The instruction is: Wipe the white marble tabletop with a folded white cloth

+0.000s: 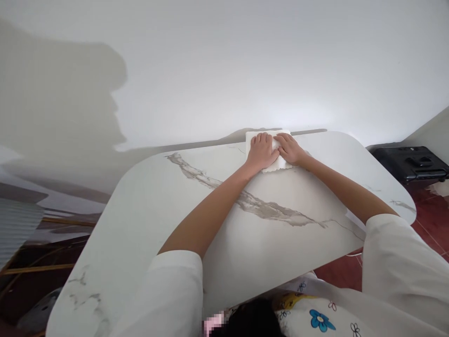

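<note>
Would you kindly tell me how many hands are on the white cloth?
2: the left hand is on the left part of the white cloth, and the right hand is beside it, over the cloth's right edge.

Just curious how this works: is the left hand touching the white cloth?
Touching: the head view shows the left hand palm down on the white cloth.

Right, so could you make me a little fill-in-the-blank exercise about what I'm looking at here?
1. The left hand and right hand rest on a cloth coloured ____.
2. Beyond the far edge of the table rises a pale ____.
3. The large printed flower has petals coloured ____.
4. The tiled floor is coloured ____.

Missing words: white; wall; blue; red.
</note>
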Demonstrator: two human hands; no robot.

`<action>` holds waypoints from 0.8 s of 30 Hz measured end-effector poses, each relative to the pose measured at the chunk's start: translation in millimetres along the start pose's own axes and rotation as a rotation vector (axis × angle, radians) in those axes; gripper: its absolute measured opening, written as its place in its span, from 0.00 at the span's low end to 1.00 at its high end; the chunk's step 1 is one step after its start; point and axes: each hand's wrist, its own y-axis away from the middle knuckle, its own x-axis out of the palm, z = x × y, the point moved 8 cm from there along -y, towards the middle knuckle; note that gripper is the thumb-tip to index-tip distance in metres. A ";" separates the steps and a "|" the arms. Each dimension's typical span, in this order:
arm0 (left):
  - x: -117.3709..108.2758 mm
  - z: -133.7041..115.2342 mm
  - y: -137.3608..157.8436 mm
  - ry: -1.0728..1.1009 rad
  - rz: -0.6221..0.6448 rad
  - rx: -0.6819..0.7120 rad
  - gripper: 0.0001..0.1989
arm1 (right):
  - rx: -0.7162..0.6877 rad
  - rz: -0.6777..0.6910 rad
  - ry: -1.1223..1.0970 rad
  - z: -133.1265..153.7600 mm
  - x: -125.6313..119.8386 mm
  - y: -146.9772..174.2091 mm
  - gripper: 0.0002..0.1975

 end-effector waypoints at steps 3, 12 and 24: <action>1.5 1.1 1.0 0.014 0.000 0.013 0.15 | 0.001 0.009 0.004 -1.2 1.4 -0.1 0.25; 3.4 -7.9 11.5 0.017 0.026 -0.008 0.18 | -0.042 0.038 -0.017 1.4 -1.1 12.0 0.26; -9.2 -72.9 56.7 -0.001 0.038 -0.022 0.22 | -0.091 0.018 -0.070 16.2 -31.3 86.5 0.27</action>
